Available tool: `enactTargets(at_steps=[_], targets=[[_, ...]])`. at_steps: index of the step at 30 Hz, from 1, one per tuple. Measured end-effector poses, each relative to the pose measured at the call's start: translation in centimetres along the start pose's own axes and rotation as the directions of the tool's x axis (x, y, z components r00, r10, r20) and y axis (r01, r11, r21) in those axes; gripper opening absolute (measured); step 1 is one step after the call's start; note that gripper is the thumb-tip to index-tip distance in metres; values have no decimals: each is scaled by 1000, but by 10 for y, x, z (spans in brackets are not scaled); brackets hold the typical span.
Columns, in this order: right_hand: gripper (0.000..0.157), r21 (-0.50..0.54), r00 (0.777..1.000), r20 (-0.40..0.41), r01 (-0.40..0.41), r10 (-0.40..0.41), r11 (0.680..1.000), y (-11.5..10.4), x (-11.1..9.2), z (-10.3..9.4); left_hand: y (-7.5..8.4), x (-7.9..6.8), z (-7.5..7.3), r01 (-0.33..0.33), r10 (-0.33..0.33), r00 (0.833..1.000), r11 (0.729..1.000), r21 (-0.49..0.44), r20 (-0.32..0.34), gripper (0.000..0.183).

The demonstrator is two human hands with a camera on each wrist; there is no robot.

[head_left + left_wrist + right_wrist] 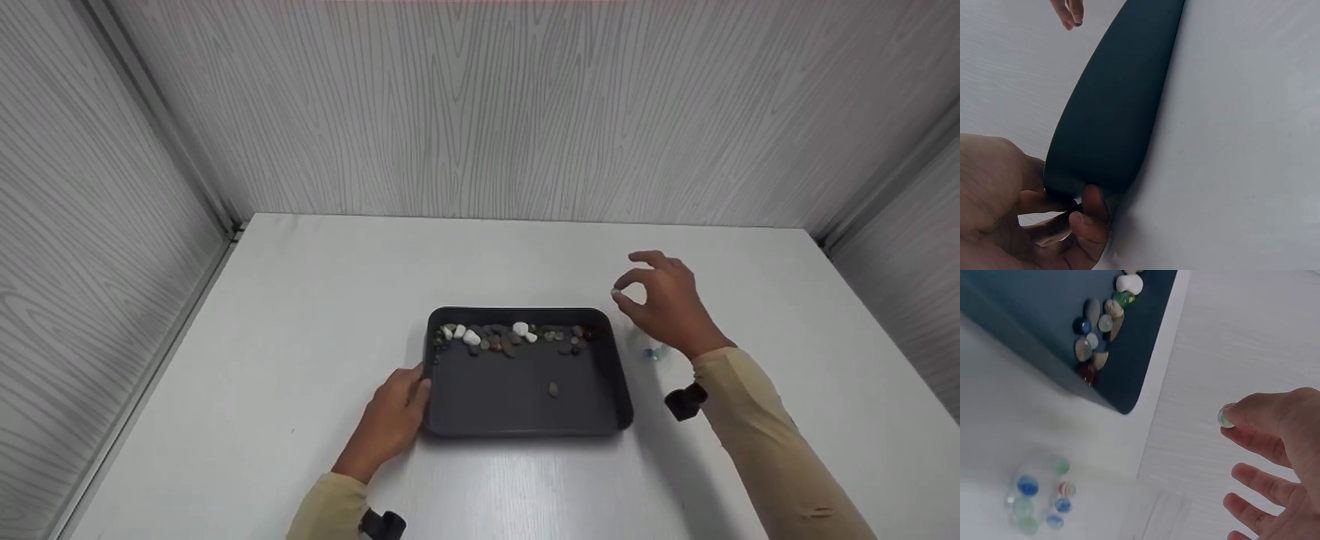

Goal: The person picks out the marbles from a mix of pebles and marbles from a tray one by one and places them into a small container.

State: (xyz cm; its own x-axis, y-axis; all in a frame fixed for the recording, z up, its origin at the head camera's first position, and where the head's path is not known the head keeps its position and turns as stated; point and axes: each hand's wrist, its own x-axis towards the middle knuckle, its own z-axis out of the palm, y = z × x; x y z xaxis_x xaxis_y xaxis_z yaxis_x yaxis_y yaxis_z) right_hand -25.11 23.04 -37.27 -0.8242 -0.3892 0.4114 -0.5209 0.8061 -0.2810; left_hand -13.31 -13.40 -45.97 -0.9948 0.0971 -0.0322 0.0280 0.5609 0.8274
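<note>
My left hand [394, 409] grips the left side of a dark grey rectangular tray [495, 405]. In the left wrist view its fingers [1092, 228] curl at the tray's corner. Above and beyond the tray's right back corner, my right hand [664, 300] pinches a small clear-green glass marble [1225, 417] between thumb and forefinger, the other fingers spread apart. Along the tray's back lie white pebbles [471, 337], darker stones and several marbles. A single brownish stone [553, 389] lies apart, nearer the front.
Right of the tray, partly hidden below my right forearm, sit several glass marbles [1027, 485], blue, green and red-striped, seemingly in a clear container whose outline is faint. The white table [337, 300] meets wood-grain panels [480, 112] at the back and sides.
</note>
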Motion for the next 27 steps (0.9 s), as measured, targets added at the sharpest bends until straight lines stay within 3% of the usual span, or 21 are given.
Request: enactTargets(at_steps=[14, 27], targets=[[8, -2, 995, -52, -80, 80, 997, 35, -24, -25, -3, -1, 0, -19, 19, 1000, 1000, 21, -18, 43], [10, -26, 992, -46, -123, 121, 992, 48, -37, -33, -1, 1, 1, -24, 25, 999, 999, 30, -24, 42]])
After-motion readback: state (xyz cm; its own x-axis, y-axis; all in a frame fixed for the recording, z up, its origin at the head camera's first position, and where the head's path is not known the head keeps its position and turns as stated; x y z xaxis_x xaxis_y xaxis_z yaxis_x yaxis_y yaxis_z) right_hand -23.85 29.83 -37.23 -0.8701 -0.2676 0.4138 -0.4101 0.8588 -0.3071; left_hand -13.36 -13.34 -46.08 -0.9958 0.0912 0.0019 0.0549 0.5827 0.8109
